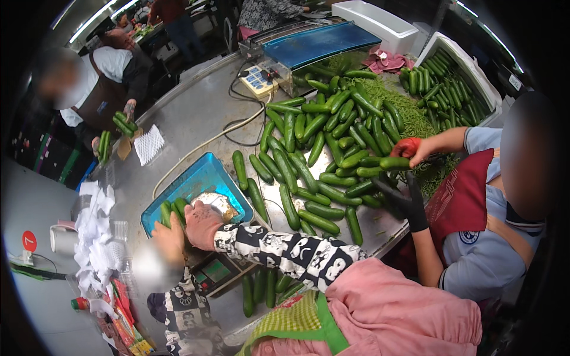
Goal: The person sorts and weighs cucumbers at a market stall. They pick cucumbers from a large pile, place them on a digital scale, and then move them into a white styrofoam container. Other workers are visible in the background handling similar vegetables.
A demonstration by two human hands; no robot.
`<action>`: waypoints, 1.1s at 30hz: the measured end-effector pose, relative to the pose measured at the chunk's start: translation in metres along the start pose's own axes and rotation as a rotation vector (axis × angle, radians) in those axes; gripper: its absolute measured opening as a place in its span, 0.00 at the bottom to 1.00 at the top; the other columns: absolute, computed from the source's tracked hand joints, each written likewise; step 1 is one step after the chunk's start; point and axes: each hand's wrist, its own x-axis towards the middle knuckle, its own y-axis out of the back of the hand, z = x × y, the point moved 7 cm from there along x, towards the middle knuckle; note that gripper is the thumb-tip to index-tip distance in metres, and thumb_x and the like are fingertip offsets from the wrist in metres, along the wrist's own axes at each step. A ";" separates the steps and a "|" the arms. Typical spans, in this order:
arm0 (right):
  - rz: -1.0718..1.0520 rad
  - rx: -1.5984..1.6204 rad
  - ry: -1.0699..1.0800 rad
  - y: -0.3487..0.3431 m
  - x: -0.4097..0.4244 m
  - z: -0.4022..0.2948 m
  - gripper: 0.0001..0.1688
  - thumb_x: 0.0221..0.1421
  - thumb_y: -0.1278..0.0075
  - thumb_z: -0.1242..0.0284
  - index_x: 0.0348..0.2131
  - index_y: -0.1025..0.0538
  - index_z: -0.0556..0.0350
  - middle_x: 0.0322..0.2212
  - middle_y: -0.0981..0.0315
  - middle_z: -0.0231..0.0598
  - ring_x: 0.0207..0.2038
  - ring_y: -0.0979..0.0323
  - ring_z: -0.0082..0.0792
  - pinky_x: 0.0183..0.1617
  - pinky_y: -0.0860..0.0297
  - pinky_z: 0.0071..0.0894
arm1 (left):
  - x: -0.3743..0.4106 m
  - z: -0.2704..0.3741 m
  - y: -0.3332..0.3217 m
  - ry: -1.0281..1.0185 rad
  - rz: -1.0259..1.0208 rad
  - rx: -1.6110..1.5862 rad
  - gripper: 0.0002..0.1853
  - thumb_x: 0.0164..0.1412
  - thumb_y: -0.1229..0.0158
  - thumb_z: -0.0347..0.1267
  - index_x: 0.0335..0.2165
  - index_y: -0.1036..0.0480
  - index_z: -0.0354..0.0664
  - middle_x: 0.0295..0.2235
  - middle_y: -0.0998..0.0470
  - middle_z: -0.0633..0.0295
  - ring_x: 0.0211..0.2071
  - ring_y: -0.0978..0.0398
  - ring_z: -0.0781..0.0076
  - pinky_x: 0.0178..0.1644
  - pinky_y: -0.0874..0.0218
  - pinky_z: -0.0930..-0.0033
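Several green cucumbers [166,212] stand bunched at the left side of a blue scale tray [205,167]. My bare left hand [168,242] grips the bunch from the near side. My right hand [202,225], in a pink stained glove, presses against the same cucumbers from the right, its fingertips partly hidden. A pale, dirty patch [218,204] shows on the tray floor to the right of my glove. Below the tray is the digital scale's panel [216,271], partly covered by my forearms. More cucumbers [259,287] lie beside the scale, close to my apron.
A large cucumber pile [329,133] covers the middle of the metal table [191,107]. At right, a co-worker's gloved hands [407,153] handle a cucumber. Another person [104,84] holds cucumbers at far left. Cables run from a power strip [258,81]. White foam nets [94,231] hang left.
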 end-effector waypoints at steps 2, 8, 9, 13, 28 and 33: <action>0.049 0.028 0.057 0.009 -0.012 -0.005 0.20 0.52 0.50 0.67 0.42 0.30 0.62 0.42 0.30 0.56 0.45 0.28 0.54 0.49 0.31 0.48 | 0.018 -0.029 -0.010 0.032 -0.062 -0.091 0.45 0.60 0.53 0.61 0.57 0.37 0.31 0.48 0.28 0.35 0.48 0.28 0.38 0.55 0.39 0.47; -0.214 0.747 -0.090 0.052 -0.060 0.053 0.22 0.60 0.52 0.66 0.48 0.29 0.64 0.38 0.31 0.45 0.31 0.27 0.31 0.29 0.28 0.34 | -0.001 -0.047 0.001 0.017 -0.142 -0.838 0.23 0.65 0.44 0.43 0.47 0.29 0.32 0.37 0.23 0.59 0.37 0.27 0.74 0.40 0.34 0.70; 0.113 0.673 0.128 0.094 -0.079 0.063 0.22 0.61 0.52 0.68 0.51 0.30 0.63 0.35 0.30 0.43 0.32 0.26 0.28 0.28 0.29 0.29 | 0.004 -0.037 0.008 0.023 -0.148 -0.798 0.26 0.65 0.44 0.44 0.48 0.31 0.29 0.37 0.23 0.56 0.39 0.27 0.74 0.42 0.35 0.70; 0.250 0.364 0.141 0.136 -0.115 0.125 0.21 0.62 0.51 0.71 0.50 0.29 0.67 0.41 0.27 0.44 0.38 0.29 0.30 0.45 0.33 0.27 | 0.016 -0.076 0.037 0.022 0.105 -0.723 0.36 0.63 0.45 0.46 0.55 0.37 0.23 0.47 0.25 0.45 0.46 0.28 0.66 0.50 0.36 0.69; 0.159 0.444 0.014 0.124 -0.166 0.142 0.19 0.64 0.52 0.71 0.50 0.28 0.66 0.36 0.26 0.32 0.35 0.30 0.21 0.40 0.34 0.20 | -0.026 -0.100 0.103 -0.003 0.140 -0.710 0.29 0.52 0.32 0.43 0.44 0.26 0.31 0.22 0.20 0.58 0.26 0.21 0.71 0.33 0.29 0.69; 0.041 0.330 0.096 0.092 -0.153 0.140 0.18 0.60 0.50 0.69 0.45 0.26 0.66 0.34 0.25 0.45 0.35 0.27 0.34 0.40 0.31 0.32 | -0.044 -0.065 0.083 -0.545 0.181 -0.505 0.30 0.59 0.39 0.39 0.57 0.34 0.37 0.54 0.31 0.40 0.57 0.34 0.47 0.60 0.43 0.56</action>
